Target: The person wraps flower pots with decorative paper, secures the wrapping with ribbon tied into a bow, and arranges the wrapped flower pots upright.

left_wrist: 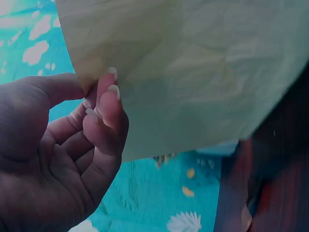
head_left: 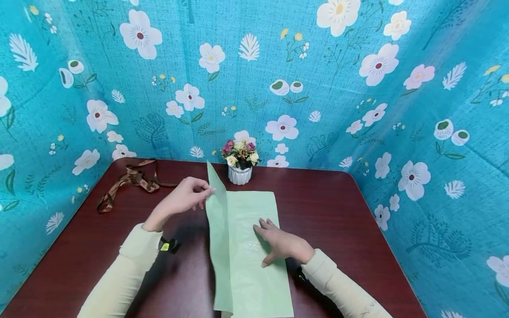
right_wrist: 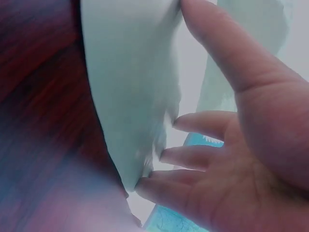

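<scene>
A pale green sheet of paper (head_left: 254,287) lies lengthwise on the dark red table, with its left part raised along a crease. My left hand (head_left: 186,194) pinches the edge of that raised flap (head_left: 218,238) near its far end. In the left wrist view, thumb and fingertips of the left hand (left_wrist: 72,130) meet at the paper's edge (left_wrist: 193,72). My right hand (head_left: 280,242) rests with spread fingers on the flat part of the sheet. The right wrist view shows the fingertips of the right hand (right_wrist: 227,145) touching the paper (right_wrist: 130,87). What lies beneath the sheet is hidden.
Behind the paper stands a small white pot of artificial flowers (head_left: 240,174). A brown patterned ribbon (head_left: 137,178) lies loosely heaped at the table's far left. Blue floral cloth (head_left: 254,101) hangs around the back and sides of the table (head_left: 326,203).
</scene>
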Available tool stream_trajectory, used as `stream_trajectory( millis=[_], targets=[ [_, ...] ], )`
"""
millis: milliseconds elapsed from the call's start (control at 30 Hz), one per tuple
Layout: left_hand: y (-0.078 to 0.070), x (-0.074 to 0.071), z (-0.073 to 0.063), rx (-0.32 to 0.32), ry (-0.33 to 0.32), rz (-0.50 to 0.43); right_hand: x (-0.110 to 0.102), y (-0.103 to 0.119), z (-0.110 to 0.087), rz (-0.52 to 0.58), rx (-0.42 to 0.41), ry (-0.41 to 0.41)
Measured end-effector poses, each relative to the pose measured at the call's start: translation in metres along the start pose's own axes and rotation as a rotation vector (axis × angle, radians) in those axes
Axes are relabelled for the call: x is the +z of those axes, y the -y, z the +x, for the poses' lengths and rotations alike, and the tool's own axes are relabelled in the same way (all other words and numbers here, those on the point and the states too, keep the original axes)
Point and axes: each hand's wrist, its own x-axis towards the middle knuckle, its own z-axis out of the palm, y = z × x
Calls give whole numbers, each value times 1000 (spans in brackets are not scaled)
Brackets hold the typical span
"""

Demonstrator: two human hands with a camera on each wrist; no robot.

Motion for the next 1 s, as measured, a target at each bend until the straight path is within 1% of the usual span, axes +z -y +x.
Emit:
stream_trajectory(
  millis=[100,233,400,500,667,767,833,900,1000],
  targets=[
    [10,-6,-2,-4,-19,10,-1,-7,-2,15,20,2],
    [23,-11,-5,-22,-33,30,-3,-14,-8,45,40,-3],
    [39,-15,-12,-64,-52,52,-5,-20,-15,72,31,-7],
    [48,-16,-13,-67,-69,63,-6,-24,-19,70,24,-21],
    [62,-14,-14,-75,-74,93,-8,-29,-24,87,22,-31],
    [69,-13,-14,-92,-99,117,-10,-33,-25,95,29,-41],
    [72,-11,-13,-105,-111,140,-11,-35,-26,96,42,-45],
    [74,-9,-13,-148,-123,182,-12,-38,-27,94,57,-43],
    [74,-6,-13,-188,-140,291,-13,-42,-28,99,66,-47]
  ],
)
